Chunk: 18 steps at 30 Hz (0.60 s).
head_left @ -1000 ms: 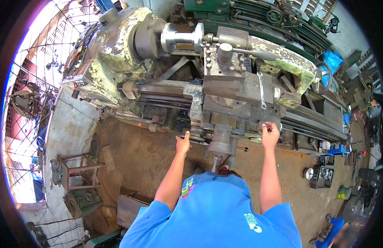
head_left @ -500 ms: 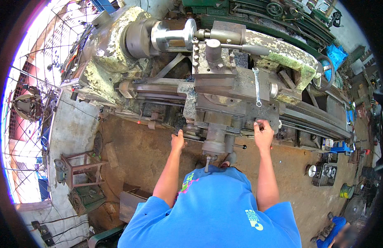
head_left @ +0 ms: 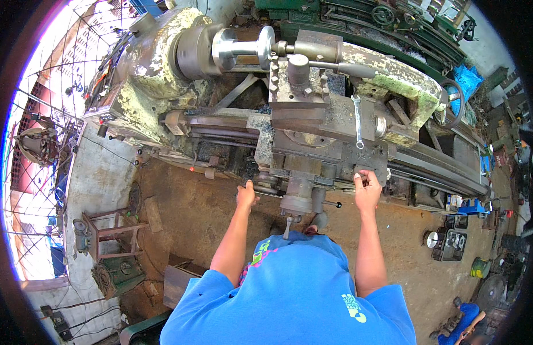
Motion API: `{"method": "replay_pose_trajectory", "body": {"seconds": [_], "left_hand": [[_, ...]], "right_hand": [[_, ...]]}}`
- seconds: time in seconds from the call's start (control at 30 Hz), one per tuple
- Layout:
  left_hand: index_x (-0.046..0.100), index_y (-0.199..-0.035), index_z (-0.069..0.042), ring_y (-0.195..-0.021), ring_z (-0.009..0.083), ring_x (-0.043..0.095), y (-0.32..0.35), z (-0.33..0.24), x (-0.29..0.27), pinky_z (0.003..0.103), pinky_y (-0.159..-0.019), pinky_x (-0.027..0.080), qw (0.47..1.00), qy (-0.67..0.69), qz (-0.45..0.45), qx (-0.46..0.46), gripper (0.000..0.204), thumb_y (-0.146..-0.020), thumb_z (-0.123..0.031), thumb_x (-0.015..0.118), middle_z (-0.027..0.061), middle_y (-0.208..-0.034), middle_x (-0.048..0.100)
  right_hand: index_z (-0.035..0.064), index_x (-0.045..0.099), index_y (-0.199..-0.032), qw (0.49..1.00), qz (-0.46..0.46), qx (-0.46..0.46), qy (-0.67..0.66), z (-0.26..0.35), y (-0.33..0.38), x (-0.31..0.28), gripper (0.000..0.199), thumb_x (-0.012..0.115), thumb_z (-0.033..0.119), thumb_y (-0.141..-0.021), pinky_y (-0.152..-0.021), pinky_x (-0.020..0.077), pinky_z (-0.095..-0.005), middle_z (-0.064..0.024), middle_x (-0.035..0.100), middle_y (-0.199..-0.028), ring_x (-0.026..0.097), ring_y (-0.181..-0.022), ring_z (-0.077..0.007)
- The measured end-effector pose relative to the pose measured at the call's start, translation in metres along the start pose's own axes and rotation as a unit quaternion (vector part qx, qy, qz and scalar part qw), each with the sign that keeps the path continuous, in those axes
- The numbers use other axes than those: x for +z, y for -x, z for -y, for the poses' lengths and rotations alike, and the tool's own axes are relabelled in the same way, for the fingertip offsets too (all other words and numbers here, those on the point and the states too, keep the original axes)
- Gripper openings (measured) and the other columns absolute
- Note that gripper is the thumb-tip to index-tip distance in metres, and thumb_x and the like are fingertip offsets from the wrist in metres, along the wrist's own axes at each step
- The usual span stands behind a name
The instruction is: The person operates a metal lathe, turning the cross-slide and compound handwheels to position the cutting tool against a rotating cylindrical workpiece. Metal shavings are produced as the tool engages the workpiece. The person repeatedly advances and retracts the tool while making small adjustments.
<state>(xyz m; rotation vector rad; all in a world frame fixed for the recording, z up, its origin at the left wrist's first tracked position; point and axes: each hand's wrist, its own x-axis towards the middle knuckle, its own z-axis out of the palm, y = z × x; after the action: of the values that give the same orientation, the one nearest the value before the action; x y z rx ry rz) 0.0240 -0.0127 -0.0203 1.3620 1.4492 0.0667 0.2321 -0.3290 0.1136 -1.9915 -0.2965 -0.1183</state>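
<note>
A worn metal lathe stands before me. My left hand (head_left: 247,194) is closed at the rim of the carriage handwheel (head_left: 267,185), thumb upward; its fingers are partly hidden. At the right front edge of the carriage (head_left: 341,171), my right hand (head_left: 367,188) rests with bent fingers and the thumb apart. A combination wrench (head_left: 358,122) lies on the carriage just beyond that hand. Between the chuck (head_left: 193,54) and the tailstock (head_left: 318,47) sits a shiny spool-shaped metal workpiece (head_left: 243,48). The tool post (head_left: 298,72) stands in front of it, its clamp lever (head_left: 355,69) pointing right.
The cross-slide crank (head_left: 288,226) points toward my body, beside a black-knobbed lever (head_left: 337,204). Another green lathe (head_left: 370,23) stands behind. On the floor are a wooden frame (head_left: 114,233) at left and a black crate (head_left: 450,244) at right. Another person (head_left: 463,323) is at lower right.
The view has shifted slightly. My left hand stays by the handwheel with a small shift, and the right-hand fingers look a little more spread. The wrench has not moved.
</note>
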Motion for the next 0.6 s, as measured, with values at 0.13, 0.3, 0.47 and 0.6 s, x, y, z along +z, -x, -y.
{"method": "replay_pose_trajectory", "body": {"seconds": [0.13,0.3,0.47,0.6], "left_hand": [[0.039,-0.128,0.010,-0.062,0.0242,0.070,-0.001,0.003,-0.001,0.034,-0.051,0.053,1.000,0.013,-0.001,0.002,0.070,-0.096,-0.051,0.050,0.0198,-0.089,0.068],[0.040,-0.131,0.012,-0.063,0.0267,0.069,-0.011,0.009,-0.001,0.038,-0.055,0.054,0.998,-0.064,-0.019,0.022,0.079,-0.093,-0.055,0.054,0.0204,-0.090,0.068],[-0.008,-0.150,0.010,-0.068,0.0240,0.070,0.015,-0.003,0.015,0.034,-0.051,0.053,0.998,0.039,0.038,-0.016,0.107,-0.090,-0.041,0.065,0.0218,-0.092,0.069],[-0.028,-0.146,0.001,-0.046,0.0191,0.055,0.035,-0.025,0.021,0.033,-0.050,0.054,0.993,0.100,0.039,-0.042,0.106,-0.094,-0.028,0.060,0.0163,-0.081,0.066]], "right_hand": [[0.0006,0.068,-0.094,0.996,-0.029,-0.089,0.007,0.002,0.014,0.000,0.011,0.070,0.008,-0.085,-0.056,0.0460,-0.0270,-0.0074,0.063,-0.068,0.057,-0.058,-0.0132],[0.0006,0.068,-0.094,0.981,0.194,0.018,-0.015,-0.039,0.077,0.025,0.014,0.070,0.011,-0.084,-0.061,0.0517,-0.0318,-0.0105,0.068,-0.074,0.065,-0.064,-0.0166],[0.0025,0.059,-0.103,0.833,0.160,0.486,-0.209,-0.157,0.096,0.060,0.018,0.059,0.016,-0.092,-0.057,0.0494,-0.0344,-0.0107,0.061,-0.081,0.058,-0.065,-0.0215],[0.0011,0.052,-0.105,0.701,0.022,0.641,-0.312,-0.229,0.094,0.075,0.028,0.055,0.026,-0.094,-0.060,0.0509,-0.0400,-0.0147,0.055,-0.087,0.056,-0.069,-0.0286]]}}
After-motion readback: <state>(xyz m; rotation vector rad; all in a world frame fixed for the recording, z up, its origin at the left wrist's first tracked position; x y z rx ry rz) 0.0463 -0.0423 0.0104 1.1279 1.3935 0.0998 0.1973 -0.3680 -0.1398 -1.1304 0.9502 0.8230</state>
